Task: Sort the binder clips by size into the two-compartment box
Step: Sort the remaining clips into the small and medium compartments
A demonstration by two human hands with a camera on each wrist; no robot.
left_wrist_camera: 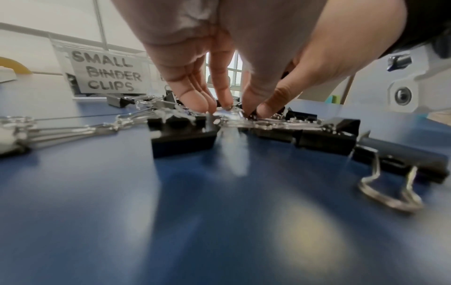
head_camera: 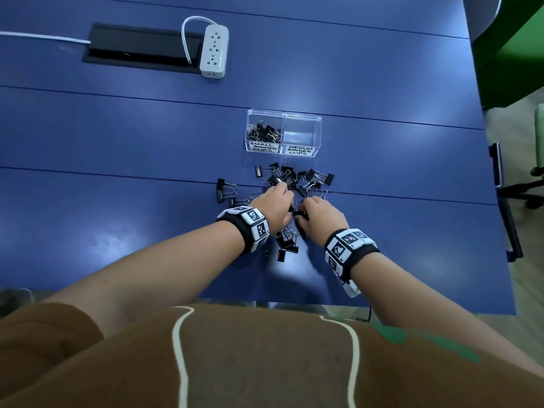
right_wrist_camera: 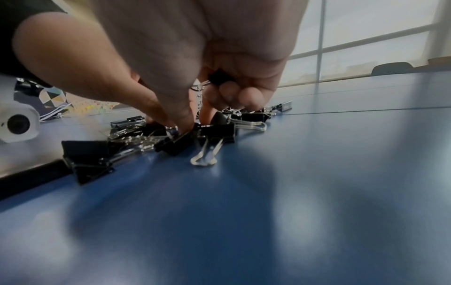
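Head view: you look from above and behind your forearms, forward and down onto the blue table (head_camera: pixel 382 178), with the clear box (head_camera: pixel 283 134) near mid-frame and the power strip (head_camera: pixel 214 50) beyond it. Left wrist view: you look from just above the tabletop, along the left hand (left_wrist_camera: pixel 244 57), toward that box's near wall (left_wrist_camera: pixel 107 75), very close to the binder clips (left_wrist_camera: pixel 244 123). Right wrist view: equally low and close, under the right hand (right_wrist_camera: pixel 195 57), facing a window (right_wrist_camera: pixel 366 38). All three views share the clip pile in front of the box.
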